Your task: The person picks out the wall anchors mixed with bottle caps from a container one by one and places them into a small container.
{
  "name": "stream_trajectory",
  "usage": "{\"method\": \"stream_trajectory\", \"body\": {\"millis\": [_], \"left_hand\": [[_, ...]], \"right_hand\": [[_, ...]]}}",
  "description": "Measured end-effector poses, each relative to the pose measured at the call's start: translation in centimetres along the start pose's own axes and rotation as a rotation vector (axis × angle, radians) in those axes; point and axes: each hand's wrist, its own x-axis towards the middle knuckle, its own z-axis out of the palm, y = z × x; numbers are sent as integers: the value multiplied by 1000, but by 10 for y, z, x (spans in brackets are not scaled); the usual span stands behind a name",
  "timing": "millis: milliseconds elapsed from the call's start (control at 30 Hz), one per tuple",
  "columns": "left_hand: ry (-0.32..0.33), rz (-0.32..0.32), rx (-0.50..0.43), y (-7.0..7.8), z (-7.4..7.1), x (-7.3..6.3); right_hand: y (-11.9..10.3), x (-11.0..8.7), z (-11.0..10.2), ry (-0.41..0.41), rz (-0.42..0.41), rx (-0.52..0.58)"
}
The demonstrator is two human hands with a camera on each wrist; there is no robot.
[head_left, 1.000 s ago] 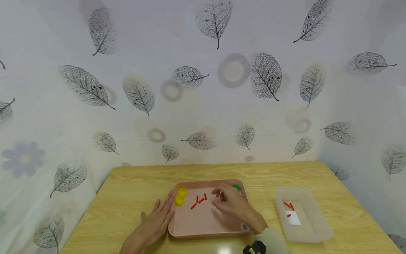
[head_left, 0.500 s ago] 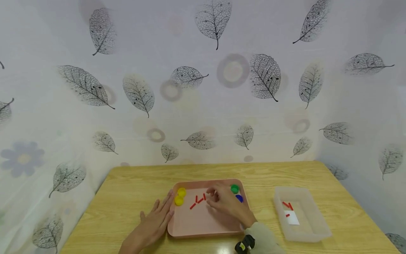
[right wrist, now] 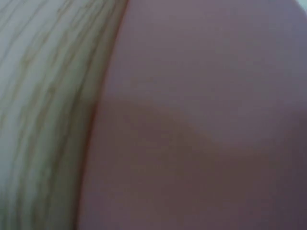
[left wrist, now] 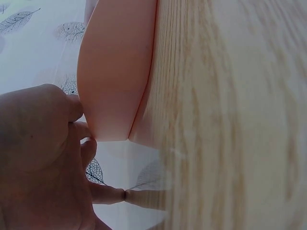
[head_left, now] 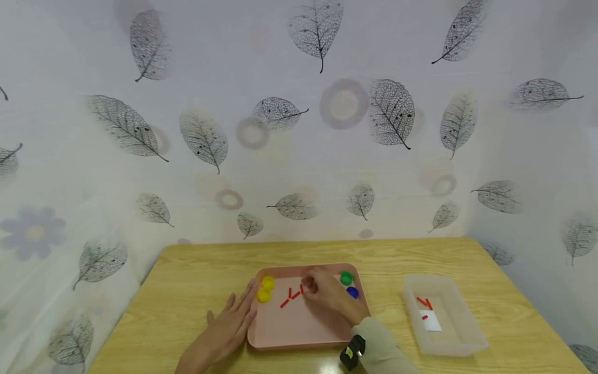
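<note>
Leaf-print sheeting (head_left: 299, 156) backs a wood-grain table (head_left: 205, 270) whose pink tray (head_left: 291, 332) holds four red sticks (head_left: 284, 303), left hand (head_left: 229, 323) straight-fingered at nine o'clock, right hand (head_left: 329, 296) unclear in grip.

We see a pink rectangular tray (head_left: 289, 330), slim bright-red sticks (head_left: 290, 292), yellow round pieces (head_left: 264, 295), a green round piece (head_left: 346, 279) and a deep-blue round piece (head_left: 352, 293). We note a milky translucent plastic box (head_left: 453, 349), a white square sheet (head_left: 432, 321), a yellow-brown table (head_left: 205, 275) streaked with wood grain, a cream sleeve (head_left: 382, 343), and a whitish backdrop (head_left: 299, 166) printed with charcoal net-veined leaves (head_left: 392, 111), greyish rings (head_left: 344, 104) and a lilac flower (head_left: 34, 234).
</note>
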Motion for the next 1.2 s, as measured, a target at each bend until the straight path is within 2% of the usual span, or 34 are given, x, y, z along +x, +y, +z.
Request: {"method": "stream_trajectory", "body": {"millis": [167, 400, 633, 1000, 1200], "left_hand": [[-4, -3, 5, 1, 1, 1], [0, 0, 6, 2, -1, 0], [6, 8, 12, 0, 1, 0], [10, 11, 9, 0, 1, 1], [9, 0, 17, 1, 2, 1]], "right_hand": [[4, 3, 2, -9, 14, -14], [6, 6, 5, -15, -29, -49], [7, 7, 6, -28, -25, -62], [5, 8, 5, -28, -72, -86], [3, 8, 4, -40, -39, -81]]}}
